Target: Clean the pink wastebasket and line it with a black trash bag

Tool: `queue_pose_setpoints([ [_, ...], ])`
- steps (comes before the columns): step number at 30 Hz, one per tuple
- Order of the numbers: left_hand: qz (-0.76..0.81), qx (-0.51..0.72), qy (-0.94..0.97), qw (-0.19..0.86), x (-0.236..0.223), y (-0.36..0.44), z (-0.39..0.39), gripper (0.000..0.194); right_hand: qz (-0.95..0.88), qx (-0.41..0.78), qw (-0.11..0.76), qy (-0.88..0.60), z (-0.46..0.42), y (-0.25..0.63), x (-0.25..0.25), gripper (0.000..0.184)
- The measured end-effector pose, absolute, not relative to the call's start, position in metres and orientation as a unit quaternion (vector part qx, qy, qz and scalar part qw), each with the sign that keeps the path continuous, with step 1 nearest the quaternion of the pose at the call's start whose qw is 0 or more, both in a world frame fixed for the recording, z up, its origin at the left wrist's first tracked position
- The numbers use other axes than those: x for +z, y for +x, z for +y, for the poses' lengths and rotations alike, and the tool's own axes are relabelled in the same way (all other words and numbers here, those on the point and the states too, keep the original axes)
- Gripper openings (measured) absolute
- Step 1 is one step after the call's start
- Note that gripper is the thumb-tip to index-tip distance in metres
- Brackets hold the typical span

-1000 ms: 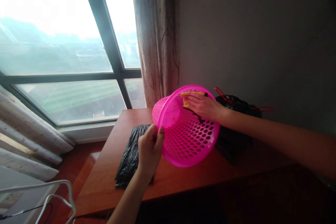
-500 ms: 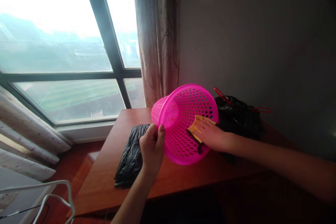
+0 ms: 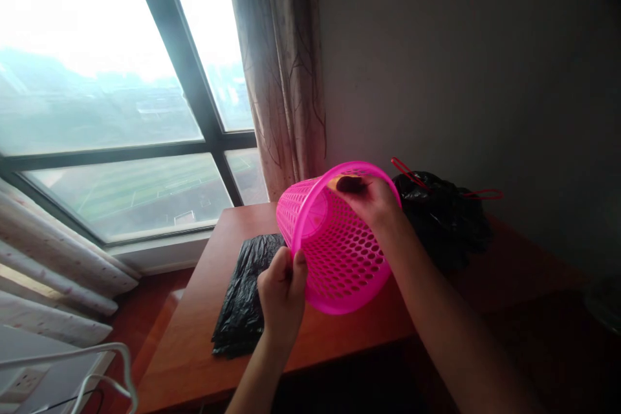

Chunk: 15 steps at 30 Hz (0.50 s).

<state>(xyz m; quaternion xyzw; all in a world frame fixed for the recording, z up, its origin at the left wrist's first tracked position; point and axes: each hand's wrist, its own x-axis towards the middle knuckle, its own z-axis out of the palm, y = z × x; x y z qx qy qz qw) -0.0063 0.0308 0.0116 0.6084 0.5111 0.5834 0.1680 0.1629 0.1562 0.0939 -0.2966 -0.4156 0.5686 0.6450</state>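
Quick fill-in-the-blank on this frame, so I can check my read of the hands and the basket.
1. The left hand grips the basket by its ____.
2. The basket's colour is ____.
3. The right hand presses a yellow cloth on the basket's ____ side.
4. A flat black bag lies on the ____.

Missing words: base; pink; upper; table

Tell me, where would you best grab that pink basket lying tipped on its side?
Probably at the base edge, from the near side, as the left hand does: the pink basket is tipped with its closed bottom toward the window, and the perforated wall lets fingers hook in. The right hand steadies the top.
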Motion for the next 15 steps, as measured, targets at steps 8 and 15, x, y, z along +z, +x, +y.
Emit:
queue_pose_setpoints([
  [8,0.48,0.571,0.644,0.172,0.02,-0.005,0.04,0.039,-0.575,0.481,0.537,-0.387,0.116,0.118,0.05,0.023],
  [15,0.493,0.574,0.639,0.137,0.025,-0.015,0.043,0.041,-0.928,0.16,0.105,-0.319,0.134,0.162,-0.019,0.055],
])
